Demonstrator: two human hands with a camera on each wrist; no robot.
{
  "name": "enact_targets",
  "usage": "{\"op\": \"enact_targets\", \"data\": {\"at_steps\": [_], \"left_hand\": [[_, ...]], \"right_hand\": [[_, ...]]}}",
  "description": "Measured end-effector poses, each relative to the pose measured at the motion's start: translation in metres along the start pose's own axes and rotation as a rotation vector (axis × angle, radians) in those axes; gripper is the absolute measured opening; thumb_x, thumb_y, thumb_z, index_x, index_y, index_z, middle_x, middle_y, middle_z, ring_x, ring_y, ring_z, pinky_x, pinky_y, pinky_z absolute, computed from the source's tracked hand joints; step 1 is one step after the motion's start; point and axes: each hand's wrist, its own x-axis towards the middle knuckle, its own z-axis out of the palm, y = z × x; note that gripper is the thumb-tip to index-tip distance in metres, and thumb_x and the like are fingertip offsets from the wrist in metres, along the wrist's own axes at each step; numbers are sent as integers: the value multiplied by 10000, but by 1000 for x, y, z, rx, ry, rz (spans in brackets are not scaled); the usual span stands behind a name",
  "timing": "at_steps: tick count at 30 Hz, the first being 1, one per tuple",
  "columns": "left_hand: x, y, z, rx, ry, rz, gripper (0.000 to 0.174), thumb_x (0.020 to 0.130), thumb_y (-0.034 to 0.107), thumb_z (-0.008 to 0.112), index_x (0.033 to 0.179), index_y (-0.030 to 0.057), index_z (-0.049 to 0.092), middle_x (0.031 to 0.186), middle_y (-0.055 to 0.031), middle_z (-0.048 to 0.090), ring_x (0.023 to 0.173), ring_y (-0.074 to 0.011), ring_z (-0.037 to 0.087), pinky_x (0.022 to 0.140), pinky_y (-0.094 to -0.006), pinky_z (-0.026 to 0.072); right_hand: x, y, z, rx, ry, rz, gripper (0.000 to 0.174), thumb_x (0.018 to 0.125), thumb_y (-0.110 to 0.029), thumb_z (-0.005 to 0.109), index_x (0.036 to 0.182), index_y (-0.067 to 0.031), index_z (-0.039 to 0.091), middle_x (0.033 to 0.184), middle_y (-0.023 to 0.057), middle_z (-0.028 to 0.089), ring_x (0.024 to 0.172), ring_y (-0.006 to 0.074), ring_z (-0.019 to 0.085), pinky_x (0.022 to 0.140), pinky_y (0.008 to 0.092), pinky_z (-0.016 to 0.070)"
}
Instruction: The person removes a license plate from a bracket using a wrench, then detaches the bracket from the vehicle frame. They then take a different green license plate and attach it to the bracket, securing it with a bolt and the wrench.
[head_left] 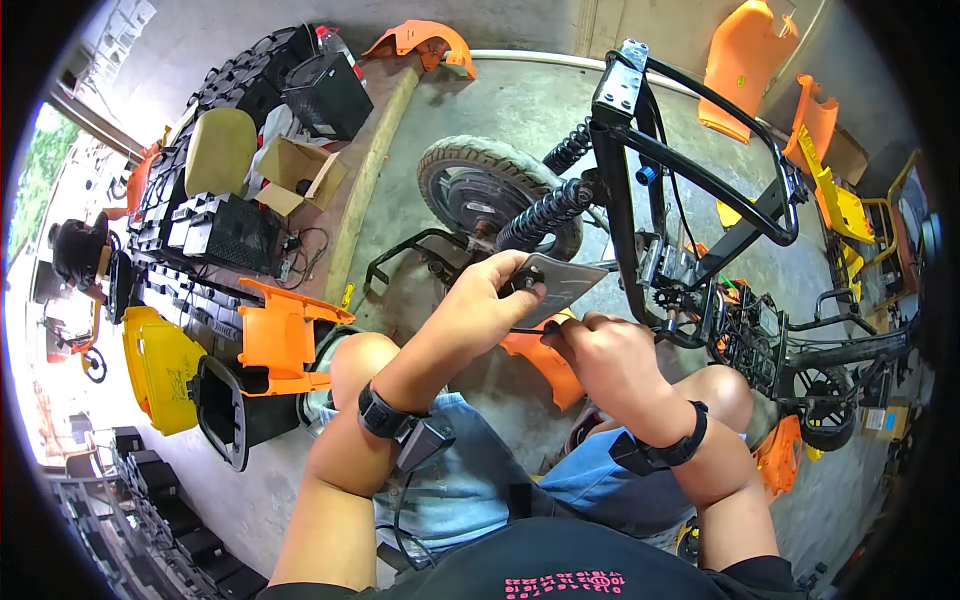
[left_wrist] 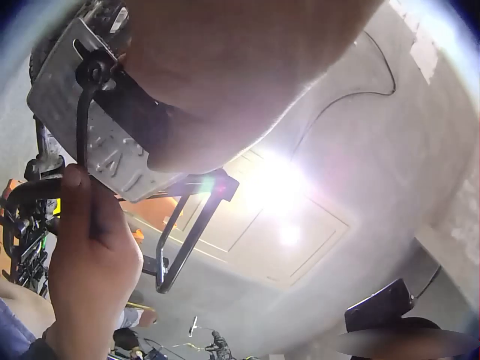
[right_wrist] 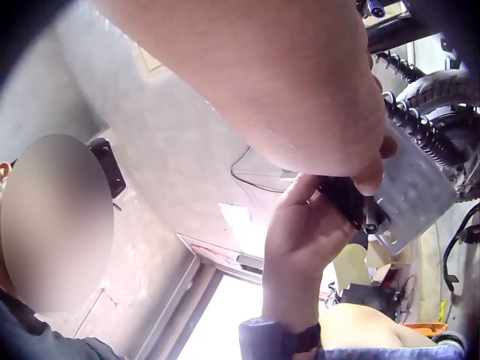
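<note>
My left hand (head_left: 490, 300) grips a flat grey metal plate (head_left: 568, 284) with raised embossing and a slot. A black bracket-like piece lies against the plate under the thumb. My right hand (head_left: 612, 362) pinches a thin dark rod (head_left: 526, 331) just below the plate. In the left wrist view this rod runs up to a round ringed end (left_wrist: 96, 71) that overlaps the plate and black piece, much like a ring wrench. The right wrist view shows the plate (right_wrist: 416, 187) beyond both hands, its slotted edge by the left fingers. Part of the rod is hidden by the right hand.
A black motorcycle frame (head_left: 625, 180) with a rear wheel (head_left: 490, 190) and coil springs stands ahead. Orange panels (head_left: 285, 335) and a yellow panel (head_left: 160, 370) lie around. Black boxes (head_left: 235, 232) and an open carton (head_left: 298, 178) sit at left; another partly stripped vehicle (head_left: 760, 335) is at right.
</note>
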Motion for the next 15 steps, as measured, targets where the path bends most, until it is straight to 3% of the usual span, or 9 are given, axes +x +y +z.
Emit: {"op": "enact_targets", "data": {"at_steps": [3,5,9,11,14,15], "left_hand": [[0,3,0,135,14,-84,265,913,28,631,1175,-5,609,985,-18,660,896,-85,579,837,-258,474],[6,-10,-2,-35,118,19,270,924,103,643,1178,16,620,968,-4,661,875,-82,598,803,-242,486],[5,-2,-12,-257,297,-8,211,941,134,615,1122,25,622,985,-35,658,882,-114,619,799,-267,498],[10,-9,-20,-519,402,-20,203,961,109,579,1145,23,576,1041,-64,651,924,-159,642,848,-314,517],[18,-19,-35,-727,415,-10,221,970,101,566,1171,19,525,1087,-86,631,1005,-202,632,917,-362,508],[19,-21,-37,-774,442,-13,228,970,102,566,1178,22,519,1104,-91,626,1030,-210,626,934,-374,501]], "right_hand": [[-2,-1,3,-5,31,-27,251,871,-308,696,777,-79,664,639,74,601,583,249,657,508,372,508],[-2,-3,1,33,-58,-48,271,867,-313,699,753,-73,647,643,89,605,591,266,656,523,390,514],[5,-3,-9,223,-84,-31,284,882,-302,693,793,-34,659,637,135,607,582,296,642,539,405,502],[13,-5,-25,567,-253,257,331,919,-313,669,844,8,664,601,166,572,529,279,582,525,395,456],[20,-6,-34,665,-242,404,354,957,-327,621,878,12,681,619,179,609,535,274,602,528,379,462],[22,-8,-38,713,-284,486,393,967,-345,606,869,31,662,605,179,575,514,270,527,527,382,429]]}}
